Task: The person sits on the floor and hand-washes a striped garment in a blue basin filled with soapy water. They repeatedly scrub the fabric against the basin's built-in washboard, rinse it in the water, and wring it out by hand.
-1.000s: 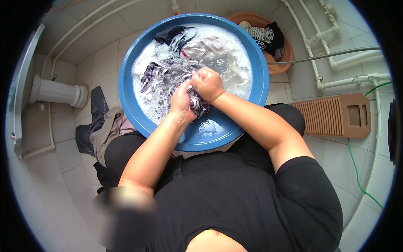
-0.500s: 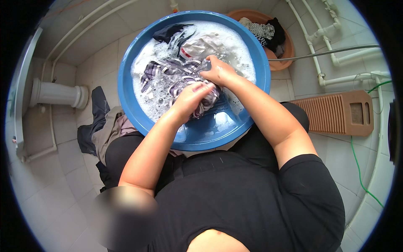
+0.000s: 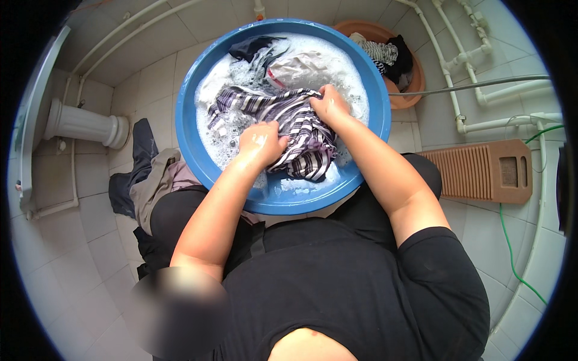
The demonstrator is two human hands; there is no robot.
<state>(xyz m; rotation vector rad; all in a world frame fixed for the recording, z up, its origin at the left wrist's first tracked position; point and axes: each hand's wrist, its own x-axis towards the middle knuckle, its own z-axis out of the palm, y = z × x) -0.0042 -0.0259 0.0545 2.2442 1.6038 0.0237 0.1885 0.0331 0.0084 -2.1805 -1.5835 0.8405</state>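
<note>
A wet garment with dark and white stripes (image 3: 295,123) lies spread in a large blue tub (image 3: 183,114) of soapy water. Its near part drapes over the sloped front of the tub. My right hand (image 3: 330,107) grips the cloth's far right edge, fingers closed on it. At the garment's left side my left hand (image 3: 260,143) is closed on the cloth, thumb toward the right. Beyond the stripes, a pale cloth with a red edge (image 3: 301,69) and a dark cloth (image 3: 253,48) float in the foam.
An orange basin (image 3: 415,96) with clothes stands behind the tub at right. A brown washboard (image 3: 481,171) lies right of my knee, near a green cord (image 3: 510,240) and white pipes (image 3: 500,123). Dark and beige clothes (image 3: 150,186) lie on the tiles at left, near a white pedestal (image 3: 87,125).
The striped garment was bunched under my hands and now lies spread wider, covering the tub's sloped front. My hands have moved apart, the right one to the right. The view has shifted slightly.
</note>
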